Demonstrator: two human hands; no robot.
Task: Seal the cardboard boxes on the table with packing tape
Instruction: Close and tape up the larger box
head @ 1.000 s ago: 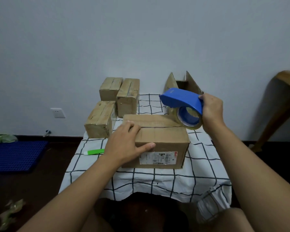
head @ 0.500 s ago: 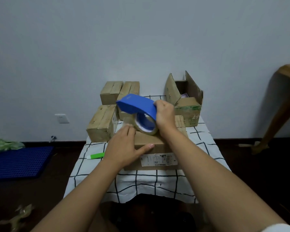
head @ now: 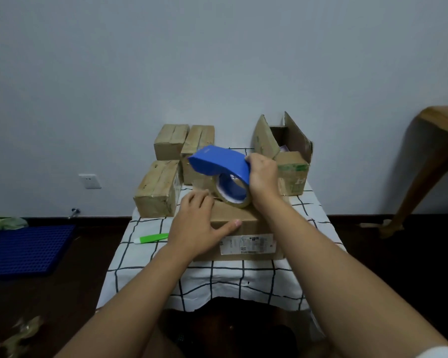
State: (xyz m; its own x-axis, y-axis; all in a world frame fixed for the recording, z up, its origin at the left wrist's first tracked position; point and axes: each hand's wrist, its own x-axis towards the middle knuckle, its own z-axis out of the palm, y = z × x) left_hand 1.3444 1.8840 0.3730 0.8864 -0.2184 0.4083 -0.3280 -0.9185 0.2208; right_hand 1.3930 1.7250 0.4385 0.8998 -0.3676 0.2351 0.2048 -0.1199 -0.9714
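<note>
A cardboard box [head: 246, 236] with a white shipping label lies at the front of the small table. My left hand [head: 199, 223] rests flat on its left top, thumb stretched along the front edge. My right hand [head: 263, 178] grips a blue tape dispenser [head: 221, 164] with a roll of clear packing tape [head: 233, 196], and the roll sits on the box top just right of my left fingers. Three taped boxes stand at the back left: box [head: 159, 191], box [head: 170, 141], box [head: 198, 148]. An open box [head: 289, 161] with raised flaps stands at the back right.
The table wears a white cloth with a black grid [head: 243, 280]. A green and white utility knife [head: 151, 238] lies on it left of the front box. A blue plastic mat [head: 23, 248] lies on the dark floor at left; a wooden table leg [head: 424, 177] stands at right.
My right hand has carried the dispenser from the right end of the box leftward to the middle of its top, close to my left fingers. My left hand has stayed in place.
</note>
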